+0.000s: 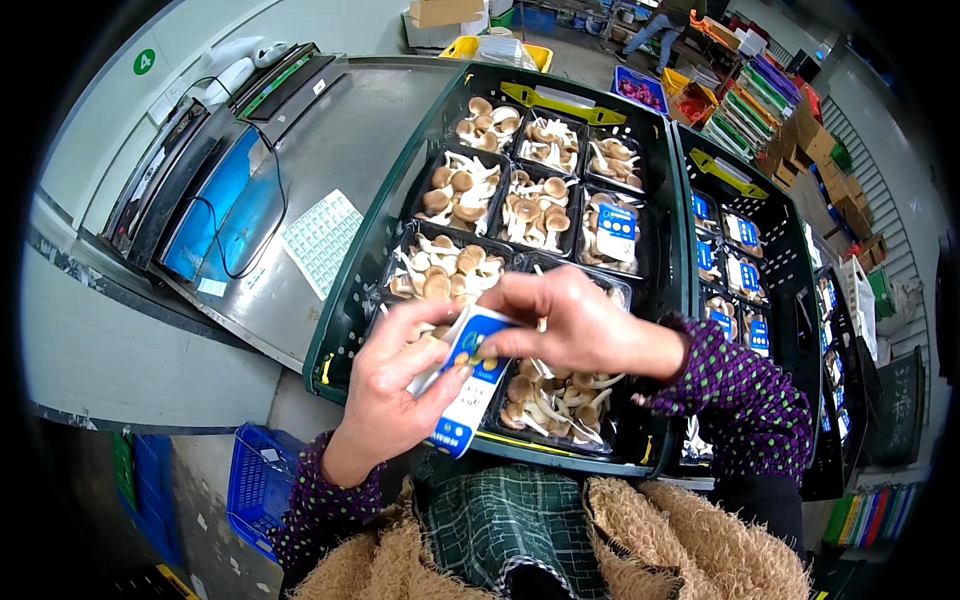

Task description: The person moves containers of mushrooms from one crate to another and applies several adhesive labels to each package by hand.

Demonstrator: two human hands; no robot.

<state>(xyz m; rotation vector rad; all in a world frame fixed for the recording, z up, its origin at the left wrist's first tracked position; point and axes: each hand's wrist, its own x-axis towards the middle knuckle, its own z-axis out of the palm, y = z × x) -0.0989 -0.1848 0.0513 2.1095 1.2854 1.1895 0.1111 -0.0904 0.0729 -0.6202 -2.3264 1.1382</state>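
My left hand [388,400] is closed on a blue-and-white label [470,395], thumb on its face; whether it is one label or a small stack I cannot tell. My right hand [575,320] pinches the label's upper end with thumb and fingers. Both hands are over a dark green crate [375,225] holding several black trays of brown-capped mushrooms [462,190] under clear film. One tray on the crate's right side bears a blue-and-white label [617,230]. A mushroom tray [560,405] sits just below my right hand, and my hands partly cover the trays around it.
To the right stands a second green crate [683,150] with labelled mushroom trays. A steel table [385,110] at left bears a sheet of small labels [322,240] and a dark machine with a cable [215,190]. A blue basket [258,480] is on the floor. A person [660,30] is far off.
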